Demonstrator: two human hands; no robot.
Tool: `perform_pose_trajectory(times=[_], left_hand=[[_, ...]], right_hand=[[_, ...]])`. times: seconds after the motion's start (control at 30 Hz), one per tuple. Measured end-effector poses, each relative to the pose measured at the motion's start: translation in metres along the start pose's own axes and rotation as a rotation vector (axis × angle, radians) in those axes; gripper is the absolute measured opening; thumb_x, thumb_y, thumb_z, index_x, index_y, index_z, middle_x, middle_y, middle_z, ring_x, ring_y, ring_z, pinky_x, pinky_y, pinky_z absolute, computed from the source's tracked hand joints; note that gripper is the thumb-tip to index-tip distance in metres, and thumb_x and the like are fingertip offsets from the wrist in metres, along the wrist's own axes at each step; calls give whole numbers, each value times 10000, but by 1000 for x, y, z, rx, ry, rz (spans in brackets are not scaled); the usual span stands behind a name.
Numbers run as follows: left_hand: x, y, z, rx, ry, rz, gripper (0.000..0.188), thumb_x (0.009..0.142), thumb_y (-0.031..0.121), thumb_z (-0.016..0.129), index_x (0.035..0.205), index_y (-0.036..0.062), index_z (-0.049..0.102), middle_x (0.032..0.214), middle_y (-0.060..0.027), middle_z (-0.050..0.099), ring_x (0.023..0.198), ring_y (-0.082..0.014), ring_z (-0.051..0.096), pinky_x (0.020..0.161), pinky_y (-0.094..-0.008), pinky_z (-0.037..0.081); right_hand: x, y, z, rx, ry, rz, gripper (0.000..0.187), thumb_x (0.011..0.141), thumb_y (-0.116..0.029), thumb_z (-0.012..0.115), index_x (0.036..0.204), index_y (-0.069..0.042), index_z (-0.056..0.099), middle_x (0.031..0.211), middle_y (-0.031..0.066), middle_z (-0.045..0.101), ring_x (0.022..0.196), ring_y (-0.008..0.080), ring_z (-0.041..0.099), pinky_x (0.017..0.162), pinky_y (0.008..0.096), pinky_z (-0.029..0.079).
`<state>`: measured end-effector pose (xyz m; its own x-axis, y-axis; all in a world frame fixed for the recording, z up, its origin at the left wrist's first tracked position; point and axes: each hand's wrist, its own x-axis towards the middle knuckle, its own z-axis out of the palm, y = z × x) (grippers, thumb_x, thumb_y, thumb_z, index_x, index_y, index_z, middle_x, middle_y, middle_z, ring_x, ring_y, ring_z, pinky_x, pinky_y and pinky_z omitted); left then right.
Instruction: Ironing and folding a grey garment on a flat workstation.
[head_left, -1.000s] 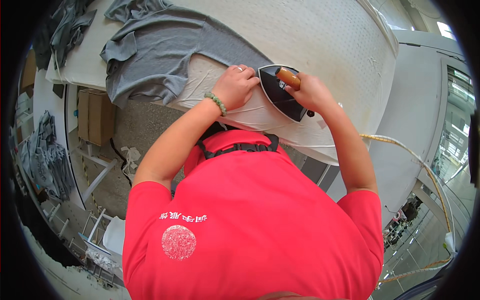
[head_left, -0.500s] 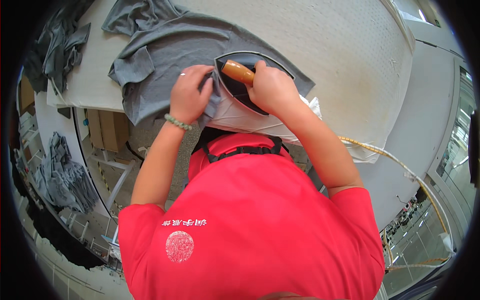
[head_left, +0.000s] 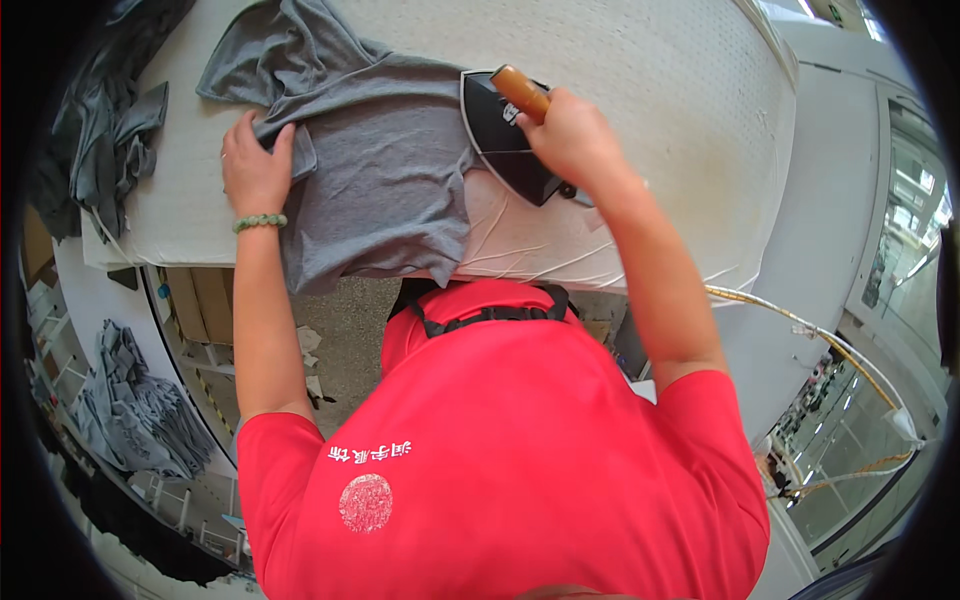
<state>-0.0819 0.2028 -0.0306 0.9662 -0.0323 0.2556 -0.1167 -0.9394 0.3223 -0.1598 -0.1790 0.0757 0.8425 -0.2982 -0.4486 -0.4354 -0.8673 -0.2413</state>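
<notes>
A grey T-shirt (head_left: 385, 160) lies spread on the padded white ironing table (head_left: 640, 70), its lower edge hanging over the near side. At the shirt's left, my left hand (head_left: 255, 170) curls round the short sleeve, fabric between thumb and fingers. My right hand (head_left: 580, 140) is wrapped round the brown wooden handle of a black iron (head_left: 510, 145). The iron sits at the right end of the shirt, its left edge against the cloth. Its sole is hidden from above.
Dark grey garments (head_left: 85, 130) are heaped on the table's far left. Below, a stack of grey garments (head_left: 140, 400) rests on a lower surface. A yellow and white hose (head_left: 800, 325) loops down at the right. A cardboard box (head_left: 200, 305) stands under the table.
My left hand has moved left, from beside the iron to the sleeve. The iron has shifted slightly away from me and turned in my right hand. More of the shirt lies uncovered.
</notes>
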Motion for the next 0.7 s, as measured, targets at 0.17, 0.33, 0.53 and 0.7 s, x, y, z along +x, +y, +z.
perform_pose_trajectory(times=[0.17,0.33,0.53,0.7], left_hand=[[4,-43,-30,45,-234,-31,344,961,351,721,1173,80,719,1151,-131,694,1078,-349,661,940,-445,524],[12,-55,-37,3,-386,-47,283,981,324,691,1123,80,710,1054,-156,692,961,-369,674,848,-447,533],[40,-49,-59,66,-605,-162,251,1019,292,670,1046,44,688,880,-89,689,809,-274,667,762,-371,513],[83,16,-98,-795,-591,-224,259,1076,276,637,1013,28,677,851,57,617,786,-48,521,712,-227,419]], right_hand=[[6,107,-28,-38,101,117,392,971,-352,706,1072,26,711,889,244,740,859,400,736,772,482,550],[-1,240,-61,52,217,463,325,953,-308,705,1094,-15,722,1018,229,754,976,412,725,859,506,562],[-16,254,-55,-419,670,22,399,922,-241,747,1273,-83,640,1303,162,663,1159,342,644,958,487,521],[-36,171,57,-140,554,-237,211,898,-128,708,1095,-69,662,1213,150,688,1128,312,661,978,419,523]])
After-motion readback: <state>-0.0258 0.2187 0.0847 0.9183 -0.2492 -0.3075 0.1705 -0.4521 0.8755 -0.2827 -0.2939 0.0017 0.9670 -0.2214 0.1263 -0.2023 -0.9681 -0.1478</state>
